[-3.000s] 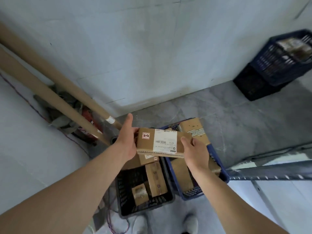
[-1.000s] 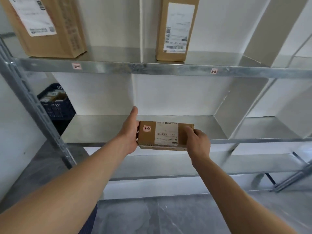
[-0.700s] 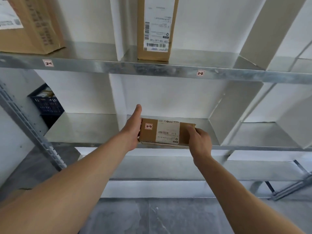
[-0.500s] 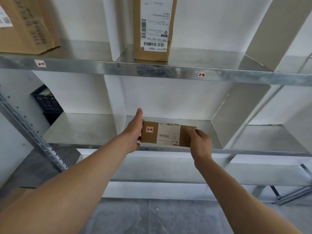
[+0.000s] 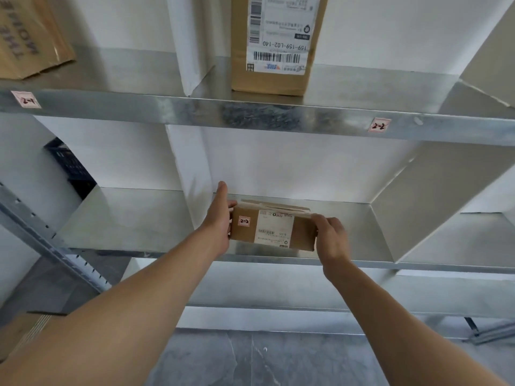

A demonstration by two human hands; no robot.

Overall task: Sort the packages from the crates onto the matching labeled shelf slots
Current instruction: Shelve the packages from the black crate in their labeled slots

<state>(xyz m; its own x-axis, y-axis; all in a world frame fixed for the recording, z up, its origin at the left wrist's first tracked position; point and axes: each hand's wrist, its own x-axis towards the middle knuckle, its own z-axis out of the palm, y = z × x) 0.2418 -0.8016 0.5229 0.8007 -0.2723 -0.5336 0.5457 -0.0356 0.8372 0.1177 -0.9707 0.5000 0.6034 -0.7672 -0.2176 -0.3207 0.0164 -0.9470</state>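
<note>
- While the small package sits low on the middle shelf, in the bay just right of the white divider, both hands hold its ends; it appears to rest on the shelf, though contact underneath cannot be confirmed.
- Left hand: palm flat against the package's left end, thumb raised, fingers wrapped behind it, gripping.
- Right hand: fingers curled over the right end, gripping.
- Risk, placement: the package's sticker reads 2-2; the matching shelf label is on the edge of the shelf above. If that label governs the upper bay, this slot is wrong.
- Risk, handling: the package lies near the front lip; a careless release could tip it off.
- Risk, left thumb may catch the divider.
- Count: hands, two; held package, one; packages on the upper shelf, two, a left box and a tall box; shelf labels visible, two.
</note>
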